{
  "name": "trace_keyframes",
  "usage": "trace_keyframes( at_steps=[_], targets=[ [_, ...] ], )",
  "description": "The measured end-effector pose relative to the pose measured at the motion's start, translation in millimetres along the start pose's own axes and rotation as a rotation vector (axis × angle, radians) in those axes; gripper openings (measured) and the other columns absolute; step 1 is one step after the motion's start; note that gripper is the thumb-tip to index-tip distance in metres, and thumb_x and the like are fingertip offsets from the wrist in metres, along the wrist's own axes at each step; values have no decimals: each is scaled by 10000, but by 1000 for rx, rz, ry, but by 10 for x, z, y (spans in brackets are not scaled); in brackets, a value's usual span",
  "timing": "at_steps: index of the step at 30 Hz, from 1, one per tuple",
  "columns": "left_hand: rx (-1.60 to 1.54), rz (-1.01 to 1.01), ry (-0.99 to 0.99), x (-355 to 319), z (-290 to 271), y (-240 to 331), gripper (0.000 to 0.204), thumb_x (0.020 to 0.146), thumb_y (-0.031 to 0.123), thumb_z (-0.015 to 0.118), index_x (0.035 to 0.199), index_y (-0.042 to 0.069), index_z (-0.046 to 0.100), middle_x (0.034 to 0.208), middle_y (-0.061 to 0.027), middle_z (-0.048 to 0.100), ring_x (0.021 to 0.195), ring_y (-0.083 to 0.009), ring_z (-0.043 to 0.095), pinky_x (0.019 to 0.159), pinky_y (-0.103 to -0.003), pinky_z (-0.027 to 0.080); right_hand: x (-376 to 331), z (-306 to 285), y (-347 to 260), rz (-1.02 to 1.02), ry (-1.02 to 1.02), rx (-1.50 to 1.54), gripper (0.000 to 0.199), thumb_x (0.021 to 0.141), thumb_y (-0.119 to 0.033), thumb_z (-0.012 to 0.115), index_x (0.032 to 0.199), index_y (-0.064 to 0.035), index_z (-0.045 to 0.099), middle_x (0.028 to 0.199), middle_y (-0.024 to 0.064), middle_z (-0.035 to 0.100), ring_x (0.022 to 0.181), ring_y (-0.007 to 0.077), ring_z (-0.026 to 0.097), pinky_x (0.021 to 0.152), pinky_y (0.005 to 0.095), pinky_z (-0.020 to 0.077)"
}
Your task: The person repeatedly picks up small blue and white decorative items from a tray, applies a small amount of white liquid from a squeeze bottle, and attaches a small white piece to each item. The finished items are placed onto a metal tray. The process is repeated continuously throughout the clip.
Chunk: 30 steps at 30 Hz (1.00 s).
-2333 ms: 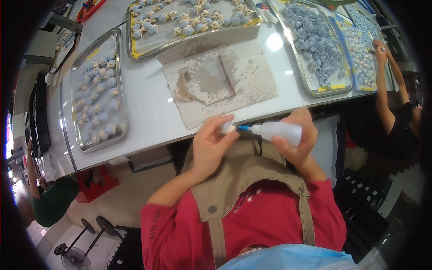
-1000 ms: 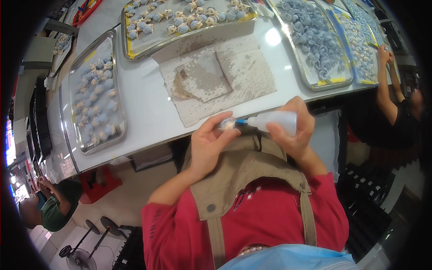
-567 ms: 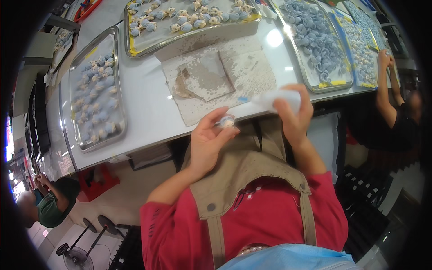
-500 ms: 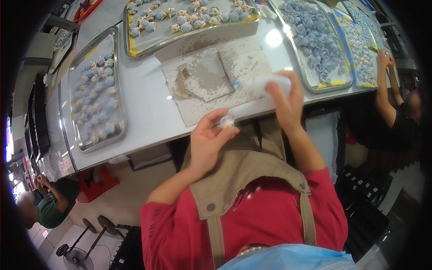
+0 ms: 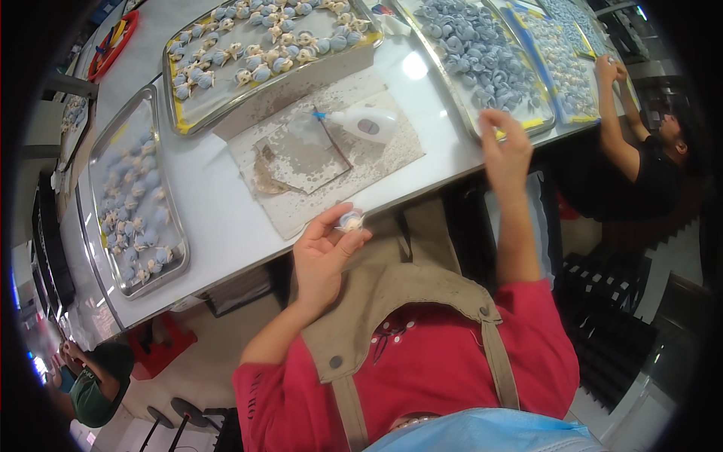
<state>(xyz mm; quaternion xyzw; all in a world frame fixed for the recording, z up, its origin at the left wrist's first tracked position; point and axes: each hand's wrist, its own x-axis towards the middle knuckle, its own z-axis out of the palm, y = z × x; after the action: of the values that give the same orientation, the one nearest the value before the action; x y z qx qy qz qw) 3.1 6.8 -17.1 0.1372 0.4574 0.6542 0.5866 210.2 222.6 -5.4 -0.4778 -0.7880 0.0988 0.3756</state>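
My left hand [image 5: 325, 252] pinches a small figurine [image 5: 351, 221], cream with a blue-grey shell-like part, just off the table's near edge. My right hand [image 5: 506, 154] is raised at the near end of a metal tray of loose blue-grey shell-shaped pieces [image 5: 482, 56]. Its fingers are bent and apart, and nothing shows in them. A white squeeze bottle [image 5: 370, 124] with a blue tip lies on a stained cardboard sheet [image 5: 399, 147], away from both hands.
Trays of finished-looking figurines stand at the far middle [image 5: 179, 124] and left [image 5: 181, 252]. Farther right is a tray of small pale pieces [image 5: 561, 75]. A red basket [image 5: 114, 47] sits far left. One co-worker [image 5: 640, 154] is at right, another [image 5: 102, 384] at lower left.
My right hand has let go of the squeeze bottle, now lying on the cardboard, and has moved right toward the shell-piece tray. My left hand still holds the figurine. The whole view has shifted.
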Motion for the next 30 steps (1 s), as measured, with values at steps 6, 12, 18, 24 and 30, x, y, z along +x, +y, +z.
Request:
trace_keyframes(
  at_steps=[6, 12, 18, 24, 30],
  targets=[
    [-7, -9, -43, -2, 89, -11, 400, 810, -55, 607, 1190, -47, 483, 1042, -104, 571, 907, -154, 592, 822, -267, 486, 236, -98, 402, -138, -33, -193, 159, 750, -121, 662, 897, -64, 654, 845, 97, 653, 782, 276, 602, 719, 360, 458],
    [10, 33, -39, -24, 98, -37, 425, 797, -68, 600, 1205, -38, 482, 1046, -107, 576, 883, -160, 595, 816, -263, 481, 422, 123, 376, -77, -78, -297, 234, 733, -143, 685, 957, -90, 646, 766, 74, 621, 754, 249, 567, 705, 361, 446],
    [43, 37, -28, -33, 70, -27, 416, 798, -71, 598, 1200, -42, 493, 1029, -104, 579, 880, -150, 594, 805, -253, 484, 445, 202, 472, -118, -88, -235, 147, 744, -155, 648, 876, -91, 658, 842, 73, 644, 809, 273, 595, 736, 374, 459],
    [54, 27, -35, -2, 48, -31, 398, 815, -29, 605, 1198, -39, 497, 1070, -124, 585, 863, -145, 599, 779, -241, 488, 369, 172, 323, -81, -97, -47, 95, 765, -99, 626, 852, -79, 657, 844, 75, 645, 827, 247, 592, 738, 337, 461],
    [72, -4, -36, 20, 0, -53, 396, 823, -4, 610, 1200, -38, 494, 1072, -131, 586, 861, -149, 603, 761, -238, 491, 387, 210, 423, 68, 61, 73, 115, 861, -121, 589, 936, -33, 591, 878, 38, 635, 717, 134, 617, 637, 236, 451]
  ],
)
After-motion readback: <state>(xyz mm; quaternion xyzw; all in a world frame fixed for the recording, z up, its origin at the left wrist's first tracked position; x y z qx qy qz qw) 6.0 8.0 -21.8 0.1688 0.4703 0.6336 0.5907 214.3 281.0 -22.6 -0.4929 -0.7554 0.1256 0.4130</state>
